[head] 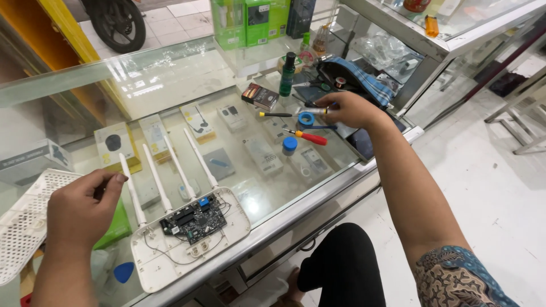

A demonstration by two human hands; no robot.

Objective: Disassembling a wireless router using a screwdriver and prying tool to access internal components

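Your right hand (348,109), upper middle of frame, pinches a silver-tipped tool (316,111) by the screwdrivers (306,136); your left hand (79,210), lower left, is loosely curled, holding what I can't tell; opened router (190,233) sits bottom centre, board up for access.

Router (190,239): white shell, lid off, lies flat at near edge of glass counter; dark green board with blue part exposed, thin wires looping round it; four white antennas angled up-left.
Screwdriver (317,111): silver-tipped tool with dark grip, pinched at far right of counter, roughly level, above blue tape roll.
Small dark item pinched near router's left antenna, unclear.
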